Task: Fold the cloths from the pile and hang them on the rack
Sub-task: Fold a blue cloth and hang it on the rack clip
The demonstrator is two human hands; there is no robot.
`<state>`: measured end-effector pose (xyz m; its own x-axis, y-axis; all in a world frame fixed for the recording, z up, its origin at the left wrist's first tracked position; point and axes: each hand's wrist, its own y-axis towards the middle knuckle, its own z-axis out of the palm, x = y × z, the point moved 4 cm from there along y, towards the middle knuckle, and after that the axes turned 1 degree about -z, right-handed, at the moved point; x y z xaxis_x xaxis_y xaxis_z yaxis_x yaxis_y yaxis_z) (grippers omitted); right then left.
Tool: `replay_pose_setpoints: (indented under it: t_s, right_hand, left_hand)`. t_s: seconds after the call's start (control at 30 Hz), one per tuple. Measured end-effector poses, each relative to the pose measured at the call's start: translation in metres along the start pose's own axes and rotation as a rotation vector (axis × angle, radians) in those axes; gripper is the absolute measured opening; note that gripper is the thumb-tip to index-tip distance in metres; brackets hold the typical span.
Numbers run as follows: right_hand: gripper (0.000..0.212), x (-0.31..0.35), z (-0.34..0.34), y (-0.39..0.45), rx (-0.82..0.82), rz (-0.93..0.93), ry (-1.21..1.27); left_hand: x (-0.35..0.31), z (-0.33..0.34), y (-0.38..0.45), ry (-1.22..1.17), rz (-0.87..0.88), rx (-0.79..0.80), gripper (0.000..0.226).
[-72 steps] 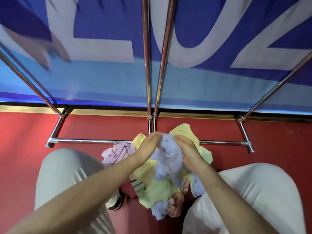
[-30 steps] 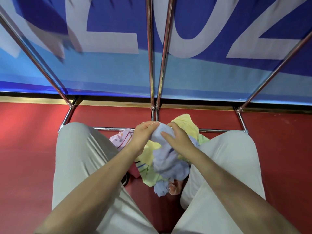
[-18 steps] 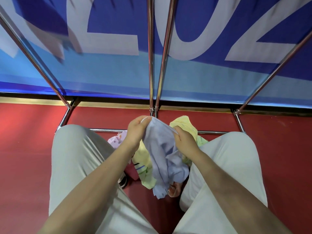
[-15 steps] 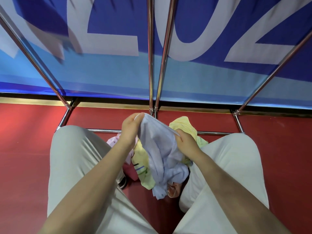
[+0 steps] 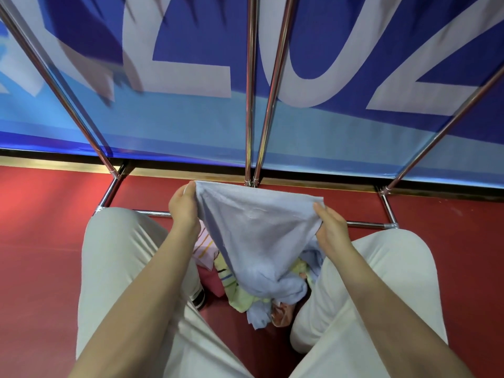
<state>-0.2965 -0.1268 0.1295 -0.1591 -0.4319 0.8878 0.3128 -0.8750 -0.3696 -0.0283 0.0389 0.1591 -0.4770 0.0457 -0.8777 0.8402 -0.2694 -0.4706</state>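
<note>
Both your hands pinch the cloth's (image 5: 253,233) top edge, left hand (image 5: 183,207), right hand (image 5: 331,227); edge runs left-right, rack (image 5: 252,105) straight ahead.

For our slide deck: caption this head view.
Both hands stretch a blue cloth above the pile, before the rack.

Open red floor (image 5: 49,241) is lying free at nine and three o'clock, while the knees (image 5: 122,241), the pile (image 5: 245,293) at six and the rack (image 5: 252,105) poles rising at twelve are blocking the way ahead and below.
</note>
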Motion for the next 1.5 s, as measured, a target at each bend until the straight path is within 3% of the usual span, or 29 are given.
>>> replay_pose_setpoints:
  t_s: [0.17,0.33,0.5,0.63,0.83,1.17,1.27,1.5]
  right_hand:
    - [0.012,0.011,-0.001,0.002,-0.111,-0.085,0.071]
    - [0.022,0.031,0.007,-0.012,-0.101,-0.282,-0.336]
    - [0.014,0.039,0.021,-0.026,-0.005,-0.440,-0.517]
    - [0.006,0.030,0.032,-0.027,0.086,-0.412,-0.550]
    - [0.010,0.017,0.048,-0.031,0.149,-0.371,-0.492]
    - [0.007,-0.001,0.052,-0.032,0.168,-0.245,-0.439]
    - [0.006,-0.003,0.052,-0.031,0.192,-0.190,-0.429]
    - [0.017,-0.020,0.057,-0.035,0.409,-0.202,-0.716]
  left_hand:
    - [0.008,0.005,-0.002,0.124,0.060,0.030,0.022]
    - [0.028,0.012,0.005,0.308,-0.046,0.059,0.028]
    - [0.055,0.033,-0.008,0.560,-0.057,0.304,0.014]
    - [0.071,0.050,-0.038,0.512,-0.039,0.474,0.011]
    - [0.065,0.072,-0.075,0.410,0.138,0.733,0.032]
    - [0.061,0.074,-0.077,0.351,0.261,0.673,0.012]
    - [0.062,0.070,-0.071,0.333,0.265,0.611,0.021]
    - [0.035,0.053,-0.043,0.185,0.266,0.362,0.018]
